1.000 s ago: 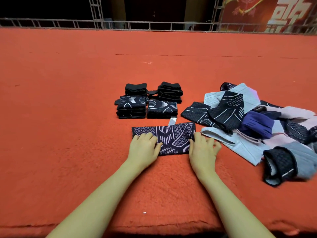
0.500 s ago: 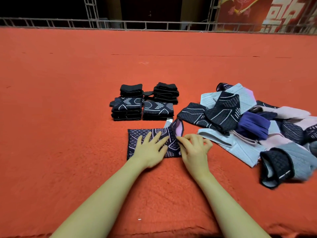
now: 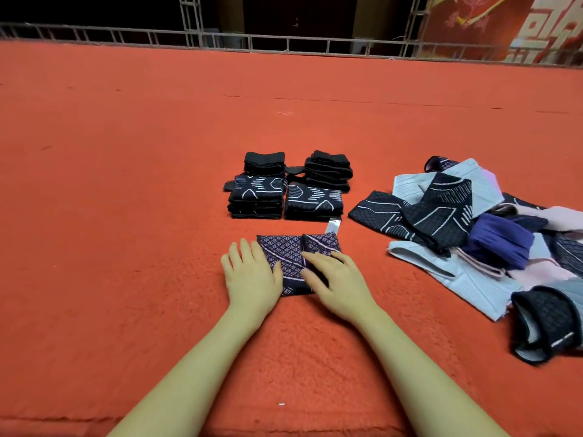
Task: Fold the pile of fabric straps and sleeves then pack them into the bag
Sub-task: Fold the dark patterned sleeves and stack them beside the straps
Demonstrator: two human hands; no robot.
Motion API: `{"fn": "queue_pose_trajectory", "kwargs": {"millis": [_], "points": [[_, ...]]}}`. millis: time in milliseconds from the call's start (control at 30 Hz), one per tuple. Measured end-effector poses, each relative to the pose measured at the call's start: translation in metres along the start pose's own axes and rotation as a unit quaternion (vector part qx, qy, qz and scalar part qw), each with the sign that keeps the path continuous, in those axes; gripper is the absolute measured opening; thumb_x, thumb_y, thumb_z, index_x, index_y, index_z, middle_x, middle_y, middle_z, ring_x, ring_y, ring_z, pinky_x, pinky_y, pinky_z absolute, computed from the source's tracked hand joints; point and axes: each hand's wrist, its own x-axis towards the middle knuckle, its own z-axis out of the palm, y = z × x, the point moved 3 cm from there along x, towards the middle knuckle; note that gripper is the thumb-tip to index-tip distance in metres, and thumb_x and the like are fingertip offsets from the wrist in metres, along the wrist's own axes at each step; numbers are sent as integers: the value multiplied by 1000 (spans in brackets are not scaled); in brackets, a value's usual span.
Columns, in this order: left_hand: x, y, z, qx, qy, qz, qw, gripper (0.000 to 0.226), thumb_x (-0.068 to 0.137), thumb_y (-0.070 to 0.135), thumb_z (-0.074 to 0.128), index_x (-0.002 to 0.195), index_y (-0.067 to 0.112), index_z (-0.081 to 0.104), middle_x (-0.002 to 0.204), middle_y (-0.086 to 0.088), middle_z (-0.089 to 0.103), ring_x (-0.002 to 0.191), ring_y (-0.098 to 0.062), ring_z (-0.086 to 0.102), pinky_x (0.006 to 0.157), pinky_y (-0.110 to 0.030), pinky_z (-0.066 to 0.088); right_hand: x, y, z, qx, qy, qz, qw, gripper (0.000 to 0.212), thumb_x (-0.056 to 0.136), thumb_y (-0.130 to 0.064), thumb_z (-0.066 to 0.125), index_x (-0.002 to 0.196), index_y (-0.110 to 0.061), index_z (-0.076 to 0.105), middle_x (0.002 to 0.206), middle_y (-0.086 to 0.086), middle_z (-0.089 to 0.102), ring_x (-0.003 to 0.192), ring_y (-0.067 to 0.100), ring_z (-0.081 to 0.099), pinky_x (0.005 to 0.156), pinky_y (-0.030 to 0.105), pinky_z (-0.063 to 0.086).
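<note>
A dark purple patterned sleeve [image 3: 291, 250] lies folded in half on the red carpet in front of me. My left hand [image 3: 250, 277] lies flat with straight fingers on its left edge. Flat on the folded-over right half rests my right hand [image 3: 334, 279], pressing it down. Behind the sleeve stand several stacks of folded dark sleeves [image 3: 285, 186]. To the right spreads an unfolded pile of sleeves and straps [image 3: 479, 234] in black, grey, purple and pink. No bag is in view.
The red carpet [image 3: 126, 247] stretches wide to the left and far ahead. A metal rail [image 3: 284, 42] runs along its far edge. A small silvery tag [image 3: 332, 224] lies between the stacks and the sleeve. The carpet's front edge runs below my forearms.
My right hand has brought the sleeve's right end over to the left and now lies on the fold. The left hand has shifted to the sleeve's left edge.
</note>
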Motion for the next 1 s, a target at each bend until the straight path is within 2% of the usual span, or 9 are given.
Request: {"fn": "queue_pose_trajectory", "kwargs": {"millis": [100, 200, 300, 367, 600, 700, 800, 900, 1000], "points": [[-3, 2, 4, -16, -5, -12, 1000, 49, 82, 38, 59, 107, -3, 65, 116, -24, 62, 108, -45, 54, 89, -48, 35, 2, 11, -9, 147, -36, 66, 986, 67, 88, -59, 24, 143, -25, 41, 128, -7, 61, 120, 17, 52, 108, 32, 32], [-1, 2, 11, -29, 17, 23, 999, 54, 80, 38, 41, 117, 7, 65, 103, -13, 69, 100, -43, 58, 85, -44, 29, 8, 12, -9, 13, -43, 35, 998, 72, 87, -56, 17, 147, -20, 34, 146, -1, 44, 134, 20, 38, 108, 28, 18], [2, 0, 12, -83, 28, 21, 996, 51, 86, 33, 49, 134, 16, 52, 110, -10, 67, 108, -42, 54, 89, -45, 24, 11, 14, 2, -106, -111, 66, 986, 81, 82, -64, 5, 153, -25, 11, 160, -6, 5, 147, 18, 2, 114, 32, -1], [2, 1, 10, -131, 39, 30, 990, 50, 87, 26, 57, 136, 19, 48, 105, -9, 65, 104, -38, 54, 90, -47, 28, 12, 18, 7, -138, -139, 69, 978, 87, 77, -68, -5, 154, -28, 6, 160, -8, 1, 147, 16, -4, 116, 35, -5], [-6, -2, 2, -146, 137, 42, 979, 57, 73, 20, 52, 128, 24, 37, 78, 3, 64, 77, -29, 56, 81, -39, 23, 18, 16, 13, -177, -144, 103, 968, 66, 93, -62, 6, 153, -33, 10, 161, -9, 4, 147, 18, -2, 116, 43, -7], [-8, -1, -2, -156, 173, 65, 970, 55, 72, 18, 53, 126, 19, 43, 80, 4, 65, 77, -27, 58, 82, -37, 23, 16, 10, 10, -207, -82, 107, 969, 84, 79, -63, -7, 148, -32, 30, 151, 3, 29, 135, 29, 24, 107, 40, 5], [-6, 7, -14, -216, 220, 87, 947, 42, 78, 22, 51, 121, 19, 52, 82, 8, 63, 80, -22, 59, 83, -35, 22, 11, 7, 7, -179, -44, 109, 977, 81, 79, -61, -6, 136, -34, 45, 127, -2, 43, 117, 23, 36, 97, 38, 12], [0, 24, -26, -339, 192, 74, 918, 42, 80, 22, 59, 120, 28, 46, 81, 14, 57, 81, -14, 58, 88, -33, 24, 9, 11, -3, -59, -2, 152, 987, 78, 76, -55, -9, 123, -38, 53, 105, -14, 43, 112, 11, 38, 85, 27, 10], [3, 51, -31, -492, 63, 110, 861, 40, 87, 30, 57, 125, 24, 46, 88, 15, 59, 86, -13, 61, 90, -33, 40, 4, 20, -13, 149, 114, 223, 957, 71, 82, -59, -1, 125, -36, 52, 100, -14, 60, 110, 3, 47, 89, 24, 13]]}}
